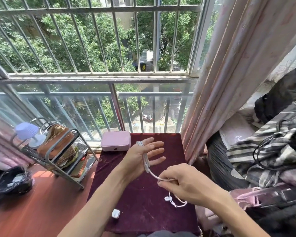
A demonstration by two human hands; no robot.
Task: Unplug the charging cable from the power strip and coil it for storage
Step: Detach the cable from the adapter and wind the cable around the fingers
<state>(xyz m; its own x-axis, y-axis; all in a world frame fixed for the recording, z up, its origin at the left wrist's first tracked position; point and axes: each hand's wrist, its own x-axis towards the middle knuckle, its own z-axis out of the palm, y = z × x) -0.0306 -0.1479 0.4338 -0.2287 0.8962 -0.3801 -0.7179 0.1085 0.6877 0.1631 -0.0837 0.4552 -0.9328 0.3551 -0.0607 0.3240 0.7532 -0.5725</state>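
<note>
- we're mid-coil: the white charging cable (146,159) already loops a few times round our open left hand (142,157), held palm up over the maroon bench (143,206)
- right hand (183,183) has its grip pinched shut on the free run, just beside the left palm
- to do it well, we'd say keep light tension and lay each wrap flat beside the last one
- loose tail and connector (167,198) dangle under the right hand
- white plug (116,213) sits on the bench, no power strip in view
</note>
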